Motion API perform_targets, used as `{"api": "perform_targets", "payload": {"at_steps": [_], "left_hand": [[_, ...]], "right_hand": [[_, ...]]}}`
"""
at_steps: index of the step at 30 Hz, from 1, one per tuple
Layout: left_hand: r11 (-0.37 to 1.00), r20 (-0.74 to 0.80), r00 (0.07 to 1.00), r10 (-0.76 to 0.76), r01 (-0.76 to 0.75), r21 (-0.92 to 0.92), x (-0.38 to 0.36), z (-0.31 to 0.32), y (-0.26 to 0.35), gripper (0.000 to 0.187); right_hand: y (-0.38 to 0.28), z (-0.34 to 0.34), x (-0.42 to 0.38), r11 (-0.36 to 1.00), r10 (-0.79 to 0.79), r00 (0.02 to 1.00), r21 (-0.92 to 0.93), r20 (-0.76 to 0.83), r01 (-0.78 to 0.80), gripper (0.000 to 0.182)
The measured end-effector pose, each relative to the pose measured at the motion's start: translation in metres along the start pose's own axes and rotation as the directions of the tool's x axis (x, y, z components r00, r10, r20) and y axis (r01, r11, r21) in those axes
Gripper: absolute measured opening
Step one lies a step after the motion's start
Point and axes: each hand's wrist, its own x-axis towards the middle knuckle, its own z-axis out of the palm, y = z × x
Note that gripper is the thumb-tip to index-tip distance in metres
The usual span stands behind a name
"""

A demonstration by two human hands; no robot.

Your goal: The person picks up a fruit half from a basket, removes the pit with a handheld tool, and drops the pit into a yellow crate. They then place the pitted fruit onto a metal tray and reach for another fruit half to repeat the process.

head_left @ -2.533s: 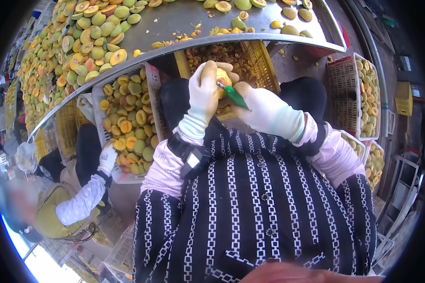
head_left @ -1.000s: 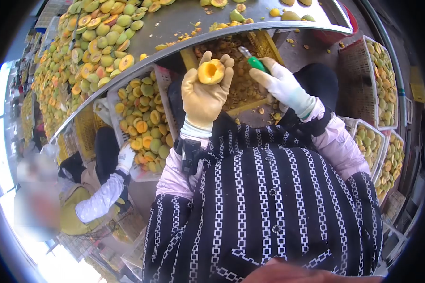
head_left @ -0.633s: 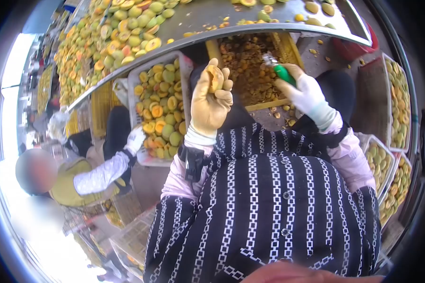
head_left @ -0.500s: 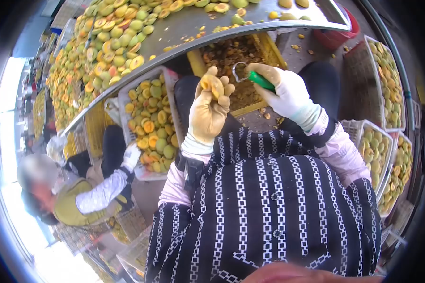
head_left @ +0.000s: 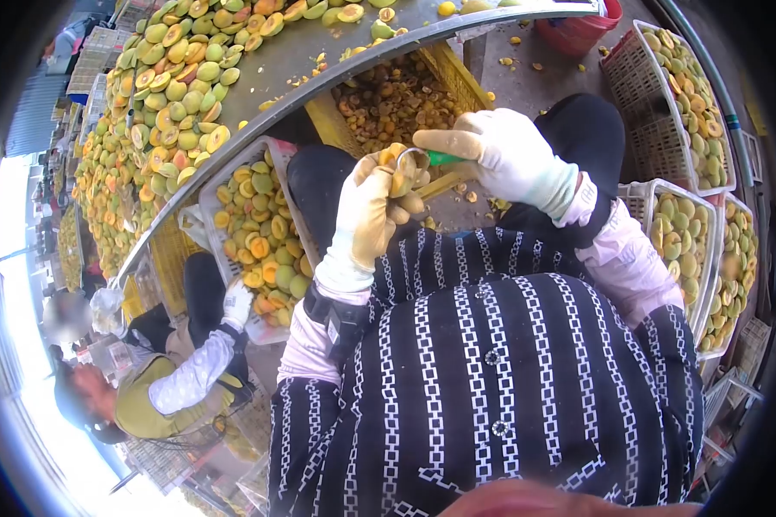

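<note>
My left hand (head_left: 364, 215), in a stained white glove, has its fingers curled around an apricot half (head_left: 397, 179). In my right hand (head_left: 516, 159), also gloved, is a pitting tool with a green handle (head_left: 444, 158) and a thin metal loop (head_left: 416, 152). The loop is right at the fruit, overlapping its upper edge, and the right index finger stretches along the tool toward it. Both hands are close together above my lap. Beneath them is a yellow crate (head_left: 464, 76) containing brownish pits and scraps.
Fruit halves (head_left: 177, 82) are heaped on the metal table (head_left: 297, 43) ahead. A white crate (head_left: 209, 207) of halves stands left, where a co-worker's gloved hand (head_left: 237, 303) rests. More filled crates (head_left: 651, 116) line the right side, near a red bucket (head_left: 578, 34).
My right hand has moved left, bringing the tool's loop from apart to the apricot half. My left hand has turned and lowered slightly, still holding the fruit. The view has shifted a little.
</note>
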Motion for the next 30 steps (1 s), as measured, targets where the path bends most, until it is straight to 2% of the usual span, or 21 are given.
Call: {"api": "perform_targets", "payload": {"at_steps": [4, 6, 7, 8, 10, 11, 12, 14, 15, 18, 19, 21, 22, 24, 26, 28, 29, 30], "left_hand": [[0.984, 0.018, 0.997, -0.074, 0.076, -0.164, 0.003, -0.013, -0.014, 0.028], [0.969, -0.010, 0.992, -0.123, 0.118, -0.219, 0.007, -0.023, -0.019, 0.028], [0.954, 0.058, 0.988, -0.144, 0.155, -0.256, 0.008, -0.028, -0.020, 0.029], [0.937, 0.129, 0.978, -0.163, 0.194, -0.290, 0.009, -0.029, -0.018, 0.029], [0.940, 0.177, 0.973, -0.150, 0.196, -0.280, 0.008, -0.031, -0.014, 0.030], [0.928, 0.161, 0.977, -0.138, 0.184, -0.323, 0.011, -0.035, -0.016, 0.031], [0.916, 0.144, 0.981, -0.131, 0.175, -0.361, 0.012, -0.038, -0.018, 0.031], [0.911, 0.140, 0.978, -0.151, 0.193, -0.364, 0.016, -0.041, -0.019, 0.032], [0.933, 0.130, 0.981, -0.142, 0.176, -0.314, 0.017, -0.040, -0.020, 0.032], [0.969, 0.092, 0.987, -0.134, 0.150, -0.196, 0.013, -0.031, -0.014, 0.030], [0.982, 0.059, 0.989, -0.137, 0.143, -0.121, 0.011, -0.028, -0.012, 0.029], [0.982, 0.054, 0.988, -0.146, 0.151, -0.114, 0.008, -0.031, -0.012, 0.028], [0.982, 0.049, 0.987, -0.152, 0.156, -0.109, 0.007, -0.032, -0.012, 0.027], [0.984, 0.038, 0.991, -0.129, 0.133, -0.119, 0.003, -0.039, -0.011, 0.028], [0.983, 0.007, 0.994, -0.107, 0.107, -0.146, -0.001, -0.048, -0.016, 0.028], [0.961, 0.014, 0.999, -0.034, 0.037, -0.275, 0.001, -0.066, -0.023, 0.028], [0.954, 0.008, 1.000, -0.005, 0.007, -0.299, 0.000, -0.077, -0.030, 0.028], [0.946, -0.032, 0.997, 0.063, -0.070, -0.315, -0.004, -0.088, -0.036, 0.028]], "right_hand": [[0.024, 0.028, -0.003, 0.995, 0.099, 0.986, -0.027, 0.134, -0.096, 0.046], [0.028, 0.035, 0.003, 0.988, 0.142, 0.974, 0.031, 0.174, -0.150, 0.045], [0.032, 0.039, 0.006, 0.975, 0.192, 0.960, 0.072, 0.205, -0.210, 0.044], [0.050, 0.046, 0.005, 0.947, 0.318, 0.912, -0.128, 0.261, -0.294, 0.043], [0.069, 0.042, 0.000, 0.869, 0.479, 0.848, -0.254, 0.226, -0.423, 0.042], [0.069, 0.038, -0.002, 0.911, 0.410, 0.896, -0.120, 0.169, -0.394, 0.039], [0.065, 0.037, -0.003, 0.912, 0.408, 0.895, -0.120, 0.178, -0.392, 0.039], [0.037, 0.024, 0.012, 0.967, 0.229, 0.962, 0.080, 0.148, -0.242, 0.038], [0.026, 0.019, 0.016, 0.964, 0.178, 0.966, 0.164, 0.186, -0.209, 0.040], [0.013, 0.015, 0.021, 0.998, 0.039, 0.968, 0.032, 0.249, -0.049, 0.040], [0.016, 0.017, 0.020, 0.998, 0.037, 0.968, 0.031, 0.250, -0.046, 0.040], [0.028, 0.026, 0.020, 0.985, 0.145, 0.954, 0.057, 0.261, -0.165, 0.042], [0.031, 0.024, 0.026, 0.906, 0.394, 0.841, -0.314, 0.370, -0.286, 0.041], [0.060, 0.039, 0.009, 0.895, 0.420, 0.881, -0.257, 0.218, -0.364, 0.040], [0.058, 0.041, 0.007, 0.897, 0.423, 0.877, -0.242, 0.228, -0.370, 0.039], [0.063, 0.056, 0.003, 0.933, 0.359, 0.911, -0.095, 0.202, -0.347, 0.037], [0.074, 0.065, -0.004, 0.915, 0.398, 0.882, -0.171, 0.250, -0.365, 0.036], [0.091, 0.081, -0.015, 0.917, 0.398, 0.897, -0.118, 0.192, -0.382, 0.035]]}}
